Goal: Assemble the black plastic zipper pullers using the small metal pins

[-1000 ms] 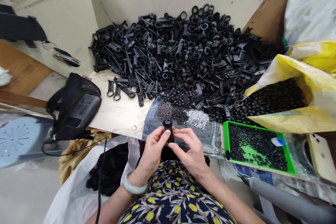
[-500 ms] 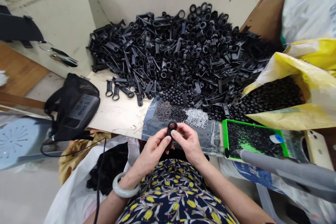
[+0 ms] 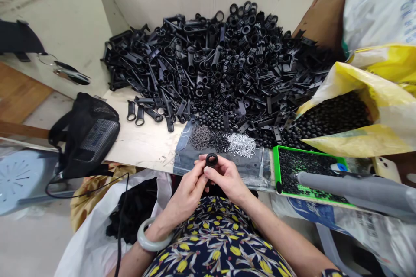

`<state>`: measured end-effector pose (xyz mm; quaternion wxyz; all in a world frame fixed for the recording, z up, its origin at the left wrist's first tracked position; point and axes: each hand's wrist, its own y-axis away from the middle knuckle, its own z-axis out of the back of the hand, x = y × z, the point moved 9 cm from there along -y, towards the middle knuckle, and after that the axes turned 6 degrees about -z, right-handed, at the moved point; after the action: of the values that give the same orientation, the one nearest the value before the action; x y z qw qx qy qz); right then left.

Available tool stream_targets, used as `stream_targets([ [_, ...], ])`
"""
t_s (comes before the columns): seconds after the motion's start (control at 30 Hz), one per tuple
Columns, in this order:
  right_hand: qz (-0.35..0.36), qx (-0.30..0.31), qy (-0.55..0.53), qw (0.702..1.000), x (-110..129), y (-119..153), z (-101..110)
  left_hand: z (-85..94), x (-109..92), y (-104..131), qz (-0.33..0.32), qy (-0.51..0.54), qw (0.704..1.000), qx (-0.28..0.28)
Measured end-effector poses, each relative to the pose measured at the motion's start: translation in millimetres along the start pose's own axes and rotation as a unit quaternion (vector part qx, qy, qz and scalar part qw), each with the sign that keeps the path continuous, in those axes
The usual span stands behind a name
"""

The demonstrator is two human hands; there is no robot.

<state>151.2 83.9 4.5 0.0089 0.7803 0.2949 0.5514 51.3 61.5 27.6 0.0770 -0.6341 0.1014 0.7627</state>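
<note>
Between my two hands is a black plastic part with a ring-shaped end [image 3: 212,159], ring uppermost. My left hand [image 3: 192,180] is closed round its lower portion, which the fingers mostly hide. With thumb and fingers, my right hand [image 3: 225,177] pinches the same part just under the ring. Just beyond the hands, on a dark mat [image 3: 185,158], lie small heaps of silvery pins [image 3: 241,144], brownish-grey tiny pieces [image 3: 200,137] and small black pieces [image 3: 219,141]. Behind them rises a large pile of black plastic parts [image 3: 195,65], some with ring ends.
At right are a green tray [image 3: 276,169] of small black pieces, a grey tube [image 3: 344,186] crossing it, a phone [image 3: 386,169], and a yellow-white bag [image 3: 344,145] of black beads. A black mesh bag [image 3: 94,134] sits left, near a white sack [image 3: 87,229] below.
Both hands still hold the black part, and its ring end has tipped slightly. The right thumb has shifted a little left across it. The whole view has drifted slightly.
</note>
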Motion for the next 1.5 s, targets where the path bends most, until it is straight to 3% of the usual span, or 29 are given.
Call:
stream_targets([
  [0.13,-0.001,0.025,0.017,1.000,3.2,1.9,-2.6,1.5,1.5,7.0,-0.017,-0.008,0.999,0.029],
  [0.3,-0.007,0.027,0.003,1.000,-3.2,-1.6,-1.6,3.5,14.8,13.6,-0.018,-0.023,1.000,0.004],
  [0.57,-0.044,0.040,-0.030,0.998,-10.4,-5.2,3.9,-7.5,12.7,8.2,0.022,0.060,0.997,0.034],
  [0.7,-0.047,0.034,-0.026,0.998,-15.0,-8.7,6.8,-9.1,20.6,6.4,0.049,0.052,0.997,0.016],
  [0.8,-0.048,0.006,-0.035,0.998,-19.9,-15.5,8.9,-8.0,28.3,4.4,0.069,0.060,0.995,-0.027],
  [0.93,-0.063,0.019,-0.029,0.997,-21.3,-23.8,5.6,-6.2,29.2,0.2,0.093,0.177,0.977,-0.077],
  [1.07,-0.050,0.058,-0.033,0.996,-14.3,-17.5,1.7,0.6,28.1,-3.2,0.141,0.345,0.923,-0.095],
  [1.2,0.029,-0.024,0.089,0.995,0.7,1.6,13.7,22.9,29.0,-2.9,0.144,0.360,0.908,-0.158],
  [1.3,0.043,-0.080,0.243,0.966,7.2,10.2,13.9,34.1,27.7,0.3,0.125,0.320,0.914,-0.218],
  [1.37,0.047,-0.061,0.290,0.954,9.7,8.2,3.8,31.8,26.6,2.1,0.123,0.311,0.914,-0.229],
  [1.5,0.082,0.005,0.310,0.947,17.2,0.6,-17.7,21.1,26.1,5.4,0.136,0.325,0.915,-0.197],
])
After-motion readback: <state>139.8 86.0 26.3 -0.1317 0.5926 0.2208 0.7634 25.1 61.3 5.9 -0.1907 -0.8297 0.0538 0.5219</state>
